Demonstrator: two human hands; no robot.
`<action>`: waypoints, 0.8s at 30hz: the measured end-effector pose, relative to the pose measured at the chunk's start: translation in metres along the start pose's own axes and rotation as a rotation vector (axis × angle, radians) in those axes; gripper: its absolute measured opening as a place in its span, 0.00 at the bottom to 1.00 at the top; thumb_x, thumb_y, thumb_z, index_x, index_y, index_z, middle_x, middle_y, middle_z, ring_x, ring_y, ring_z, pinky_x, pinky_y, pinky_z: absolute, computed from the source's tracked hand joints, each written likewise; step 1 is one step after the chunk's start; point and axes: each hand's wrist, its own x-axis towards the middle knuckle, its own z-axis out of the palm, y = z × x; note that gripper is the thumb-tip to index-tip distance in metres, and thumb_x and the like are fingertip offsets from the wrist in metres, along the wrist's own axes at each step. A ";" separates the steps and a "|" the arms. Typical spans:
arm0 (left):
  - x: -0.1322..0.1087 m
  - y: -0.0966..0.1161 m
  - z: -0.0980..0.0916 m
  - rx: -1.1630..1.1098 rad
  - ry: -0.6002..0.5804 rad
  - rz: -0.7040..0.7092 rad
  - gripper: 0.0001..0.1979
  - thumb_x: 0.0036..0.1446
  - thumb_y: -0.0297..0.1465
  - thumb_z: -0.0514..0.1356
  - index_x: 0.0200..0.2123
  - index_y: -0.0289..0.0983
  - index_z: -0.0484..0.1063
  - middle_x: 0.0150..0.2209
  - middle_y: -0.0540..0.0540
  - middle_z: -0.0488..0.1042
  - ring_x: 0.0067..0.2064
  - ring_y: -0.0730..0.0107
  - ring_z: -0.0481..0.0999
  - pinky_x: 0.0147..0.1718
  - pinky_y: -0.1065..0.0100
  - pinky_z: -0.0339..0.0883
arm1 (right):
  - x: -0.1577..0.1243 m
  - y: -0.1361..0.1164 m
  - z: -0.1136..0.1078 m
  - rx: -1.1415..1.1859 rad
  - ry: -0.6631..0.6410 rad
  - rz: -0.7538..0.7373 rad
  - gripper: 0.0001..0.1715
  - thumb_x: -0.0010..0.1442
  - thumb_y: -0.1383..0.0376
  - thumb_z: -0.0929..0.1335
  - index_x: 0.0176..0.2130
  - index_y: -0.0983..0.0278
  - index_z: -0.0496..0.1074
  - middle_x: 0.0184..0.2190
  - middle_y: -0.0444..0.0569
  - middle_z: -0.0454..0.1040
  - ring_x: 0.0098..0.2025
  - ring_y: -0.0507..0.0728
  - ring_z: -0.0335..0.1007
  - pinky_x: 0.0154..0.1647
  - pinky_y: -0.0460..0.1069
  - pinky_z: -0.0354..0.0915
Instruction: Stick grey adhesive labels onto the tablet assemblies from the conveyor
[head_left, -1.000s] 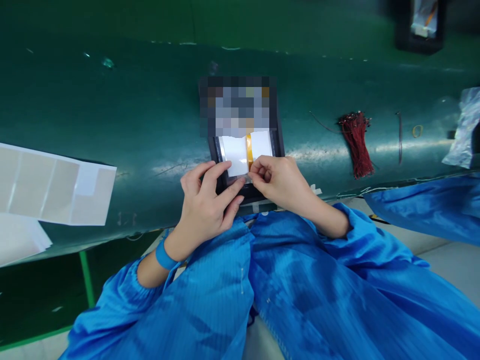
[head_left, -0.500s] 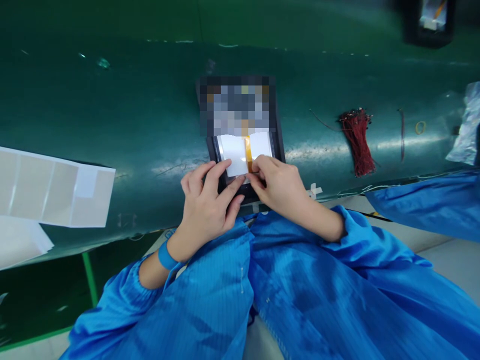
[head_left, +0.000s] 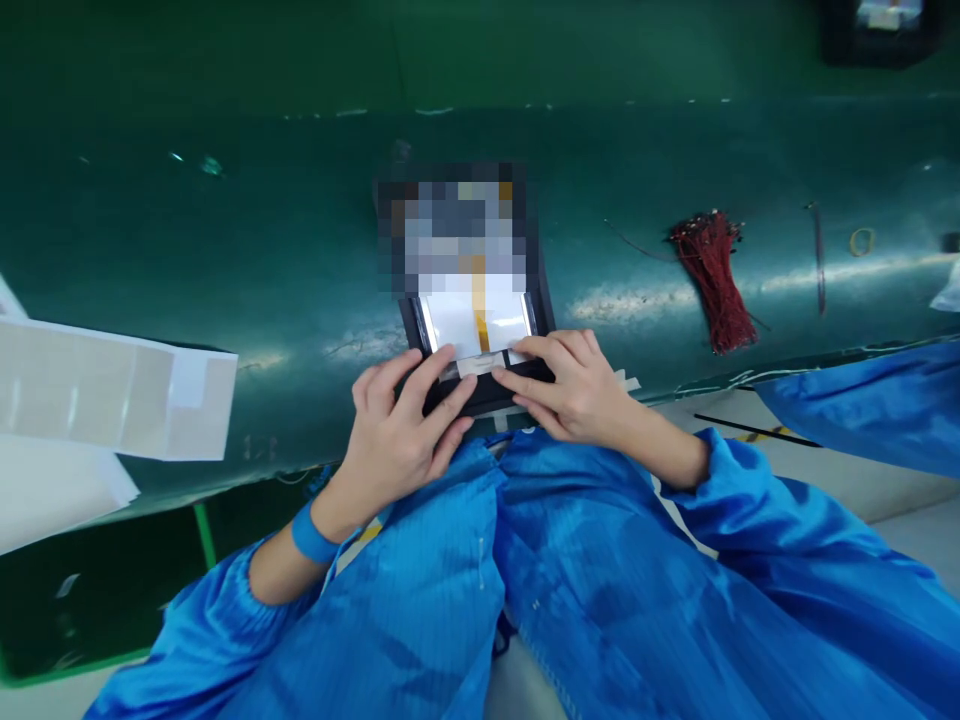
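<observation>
A black tray-like frame point(head_left: 543, 290) lies in front of me, holding a flat silvery-white panel point(head_left: 450, 325) with an amber tape strip point(head_left: 482, 325) running down its middle. The panel's far part is pixelated. At the near edge sits a small white piece point(head_left: 481, 364). My left hand point(head_left: 401, 420) rests its spread fingertips at the near left corner of the panel and beside the white piece. My right hand point(head_left: 581, 390), fingers apart, touches the near right edge and the white piece's right end. Neither hand visibly grips anything.
On the green work surface point(head_left: 300, 250), a bundle of dark red wires point(head_left: 712, 285) lies to the right, with a single wire point(head_left: 819, 262) and a yellow rubber band point(head_left: 862, 242) beyond. Sheets of pale labels point(head_left: 120, 385) lie left. Another black tray point(head_left: 877, 45) stands far right.
My right hand has let go of the amber tape's near end and shifted right, its fingers opening. The white piece at the near edge now shows. My left hand has moved slightly nearer me.
</observation>
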 end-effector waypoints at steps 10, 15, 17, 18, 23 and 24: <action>0.111 -0.079 -0.029 0.088 -0.012 -0.472 0.09 0.65 0.31 0.63 0.44 0.34 0.80 0.38 0.46 0.79 0.40 0.63 0.76 0.47 0.57 0.70 | -0.006 0.021 0.019 0.080 0.157 -0.087 0.17 0.69 0.60 0.69 0.55 0.57 0.78 0.54 0.55 0.77 0.54 0.65 0.67 0.51 0.61 0.62; 0.166 -0.088 -0.027 0.289 -0.263 -0.522 0.20 0.76 0.37 0.54 0.45 0.25 0.78 0.45 0.44 0.79 0.56 0.55 0.75 0.62 0.51 0.63 | -0.006 0.020 0.018 0.102 0.180 -0.096 0.16 0.69 0.60 0.69 0.54 0.60 0.78 0.53 0.56 0.77 0.54 0.66 0.66 0.50 0.60 0.63; 0.172 -0.085 -0.029 0.316 -0.344 -0.509 0.27 0.78 0.41 0.47 0.46 0.23 0.76 0.49 0.44 0.78 0.63 0.51 0.71 0.67 0.46 0.58 | -0.005 0.021 0.017 0.106 0.190 -0.111 0.15 0.69 0.61 0.69 0.53 0.62 0.79 0.52 0.58 0.78 0.53 0.66 0.66 0.49 0.60 0.63; 0.173 -0.084 -0.029 0.324 -0.367 -0.512 0.29 0.78 0.42 0.46 0.47 0.23 0.76 0.50 0.44 0.77 0.64 0.49 0.70 0.68 0.44 0.56 | -0.005 0.021 0.017 0.112 0.193 -0.117 0.15 0.69 0.61 0.69 0.52 0.63 0.79 0.52 0.58 0.78 0.53 0.66 0.66 0.49 0.59 0.63; 0.180 -0.085 -0.027 0.370 -0.420 -0.509 0.23 0.76 0.38 0.51 0.46 0.24 0.78 0.48 0.43 0.79 0.64 0.50 0.68 0.69 0.38 0.52 | -0.003 0.024 0.016 0.159 0.186 -0.130 0.15 0.70 0.63 0.67 0.51 0.64 0.79 0.52 0.58 0.78 0.53 0.66 0.65 0.49 0.59 0.63; 0.181 -0.085 -0.027 0.368 -0.427 -0.508 0.22 0.76 0.38 0.51 0.45 0.25 0.78 0.48 0.42 0.79 0.63 0.52 0.69 0.69 0.40 0.52 | -0.003 0.024 0.016 0.164 0.184 -0.134 0.15 0.70 0.63 0.67 0.51 0.64 0.79 0.52 0.58 0.78 0.53 0.66 0.64 0.49 0.59 0.63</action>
